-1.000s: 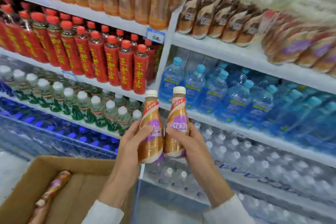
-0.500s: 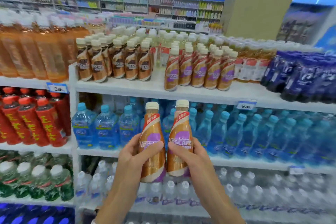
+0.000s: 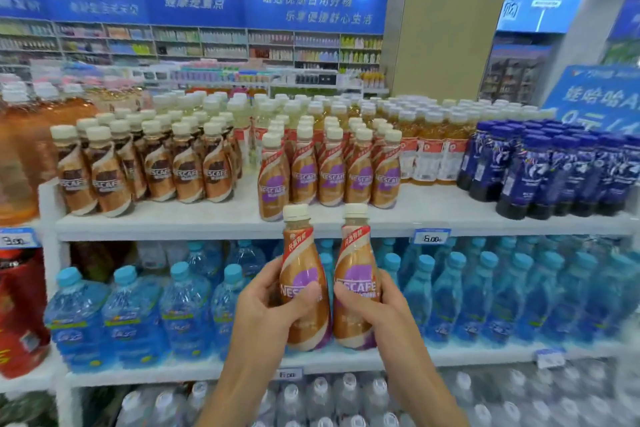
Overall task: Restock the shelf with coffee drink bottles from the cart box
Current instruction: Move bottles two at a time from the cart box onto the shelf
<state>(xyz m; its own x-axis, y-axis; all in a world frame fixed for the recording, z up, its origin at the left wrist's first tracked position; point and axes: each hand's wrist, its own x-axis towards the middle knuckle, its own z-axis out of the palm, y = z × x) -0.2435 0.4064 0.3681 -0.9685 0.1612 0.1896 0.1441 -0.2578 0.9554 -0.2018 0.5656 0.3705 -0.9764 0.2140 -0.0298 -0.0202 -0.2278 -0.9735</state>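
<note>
So, lower centre of frame: left hand (image 3: 263, 302) curled round one coffee bottle (image 3: 303, 274), thumb across label. Right hand (image 3: 377, 305) gripping second coffee bottle (image 3: 355, 274) same way. Both upright, just beside each other, caps level with white shelf (image 3: 207, 218) edge. Glossy caramel plastic, curvy waist, purple patch, cream ridged caps. Matching purple-label row (image 3: 332, 173) stands on shelf, mid frame. Translucent blue water bottles (image 3: 485, 295) behind hands.

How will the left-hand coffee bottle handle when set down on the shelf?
Probably rigid: the left hand grips the coffee bottle without denting it. Likely tippy, being tall with a narrow neck. Glossy sleeve may be slippery.
</note>
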